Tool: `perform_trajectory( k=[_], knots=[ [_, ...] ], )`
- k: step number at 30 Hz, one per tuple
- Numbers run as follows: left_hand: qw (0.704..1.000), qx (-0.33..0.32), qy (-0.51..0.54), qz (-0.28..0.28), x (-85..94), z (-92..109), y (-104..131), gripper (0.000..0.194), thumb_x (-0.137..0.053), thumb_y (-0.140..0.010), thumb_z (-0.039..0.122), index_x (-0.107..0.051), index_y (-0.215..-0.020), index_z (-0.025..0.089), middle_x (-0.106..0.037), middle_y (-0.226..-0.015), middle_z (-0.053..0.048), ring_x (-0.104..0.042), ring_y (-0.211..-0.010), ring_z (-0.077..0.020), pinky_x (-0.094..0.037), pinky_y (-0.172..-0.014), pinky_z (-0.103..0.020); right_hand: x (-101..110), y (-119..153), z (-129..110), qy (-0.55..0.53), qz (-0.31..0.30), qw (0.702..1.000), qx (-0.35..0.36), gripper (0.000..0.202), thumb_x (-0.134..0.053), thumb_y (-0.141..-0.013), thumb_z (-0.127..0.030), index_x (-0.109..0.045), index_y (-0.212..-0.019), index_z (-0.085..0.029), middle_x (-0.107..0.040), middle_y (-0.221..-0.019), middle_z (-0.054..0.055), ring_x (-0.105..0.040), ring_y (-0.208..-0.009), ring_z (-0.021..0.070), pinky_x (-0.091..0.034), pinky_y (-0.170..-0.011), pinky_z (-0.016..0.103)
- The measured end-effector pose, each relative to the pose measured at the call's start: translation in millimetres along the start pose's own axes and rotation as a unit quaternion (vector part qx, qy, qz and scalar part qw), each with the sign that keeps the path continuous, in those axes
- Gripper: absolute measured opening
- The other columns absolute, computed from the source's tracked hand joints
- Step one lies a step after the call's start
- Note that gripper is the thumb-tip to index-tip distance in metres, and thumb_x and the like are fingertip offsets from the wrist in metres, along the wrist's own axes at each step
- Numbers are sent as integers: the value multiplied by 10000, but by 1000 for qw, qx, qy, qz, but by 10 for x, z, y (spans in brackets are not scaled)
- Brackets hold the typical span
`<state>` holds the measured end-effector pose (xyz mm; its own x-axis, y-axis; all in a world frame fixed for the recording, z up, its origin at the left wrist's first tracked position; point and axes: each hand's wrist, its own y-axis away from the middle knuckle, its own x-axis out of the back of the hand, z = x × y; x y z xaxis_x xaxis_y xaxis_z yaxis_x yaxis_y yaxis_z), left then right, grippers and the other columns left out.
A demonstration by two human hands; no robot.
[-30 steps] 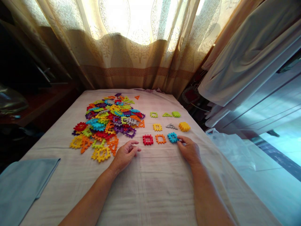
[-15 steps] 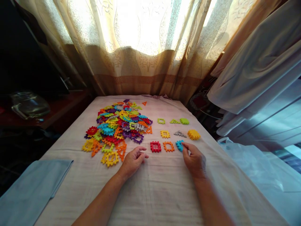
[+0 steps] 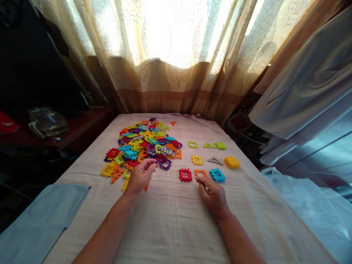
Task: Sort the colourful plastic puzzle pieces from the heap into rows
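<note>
Backlit window behind patterned beige curtains (image 3: 176, 80), past the counter's (image 3: 170, 220) far edge. Off its left edge: dark red cabinet (image 3: 79, 128), glass jar (image 3: 48, 123) on top, dark panel (image 3: 35, 69), probably a screen.

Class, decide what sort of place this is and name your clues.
Probably a room in a home: patterned curtains hang ahead, a glass vessel stands at the left, and colourful plastic pieces lie on a pale cloth.
</note>
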<state>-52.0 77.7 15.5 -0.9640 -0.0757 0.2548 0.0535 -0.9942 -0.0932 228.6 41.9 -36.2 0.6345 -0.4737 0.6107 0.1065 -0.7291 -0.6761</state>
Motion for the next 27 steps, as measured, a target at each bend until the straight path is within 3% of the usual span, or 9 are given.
perform_trajectory(
  k=[2,3,6,9,15,19,27],
  knots=[
    [983,-46,-127,122,274,-35,-132,352,-527,-802,482,-652,-978,204,-704,-966,-69,-651,-867,-213,-507,-762,-332,-1,-1,8,-2,1,1000,-1,261,-474,-825,-129,-705,-913,-215,-753,-869,46,-716,-807,187,-582,-742,301],
    [960,-64,-212,170,406,-68,-195,327,-519,-811,455,-660,-975,210,-692,-993,-73,-641,-901,-230,-495,-824,-364,-4,-3,7,-5,-1,1000,-3,264,-473,-823,-127,-705,-911,-217,-753,-866,46,-716,-803,187,-583,-739,301],
    [882,-91,-388,252,708,-194,-348,342,-525,-809,404,-656,-1039,188,-633,-1132,-133,-567,-1089,-303,-427,-967,-441,-13,-8,-5,-10,-9,1000,-4,264,-475,-814,-121,-702,-911,-215,-754,-866,45,-717,-798,186,-584,-734,301],
    [854,-74,-448,254,835,-298,-451,482,-571,-785,452,-594,-1157,145,-596,-1216,-169,-529,-1151,-326,-394,-1012,-448,-12,-13,-12,-7,-8,1000,1,252,-476,-821,-123,-697,-908,-206,-754,-862,44,-717,-793,184,-584,-727,298],
    [865,37,-467,179,877,-309,-622,707,-490,-828,572,-423,-1385,141,-527,-1376,-189,-486,-1253,-358,-376,-1021,-490,-5,-11,-3,-7,-8,1000,3,244,-475,-827,-126,-695,-902,-201,-754,-856,45,-719,-785,182,-584,-717,292],
    [866,82,-471,148,916,-231,-703,625,-422,-867,580,-507,-1334,172,-628,-1258,-171,-566,-1168,-355,-423,-962,-485,-13,-3,8,-5,-13,1000,1,247,-470,-830,-130,-695,-899,-205,-755,-857,44,-719,-785,182,-583,-716,294],
    [871,49,-443,206,907,-253,-626,417,-528,-836,457,-634,-1152,207,-697,-1104,-120,-643,-1016,-298,-489,-844,-389,-19,12,11,-11,-18,1000,-9,240,-474,-828,-142,-694,-898,-207,-752,-853,47,-716,-781,183,-577,-708,291]
  ],
)
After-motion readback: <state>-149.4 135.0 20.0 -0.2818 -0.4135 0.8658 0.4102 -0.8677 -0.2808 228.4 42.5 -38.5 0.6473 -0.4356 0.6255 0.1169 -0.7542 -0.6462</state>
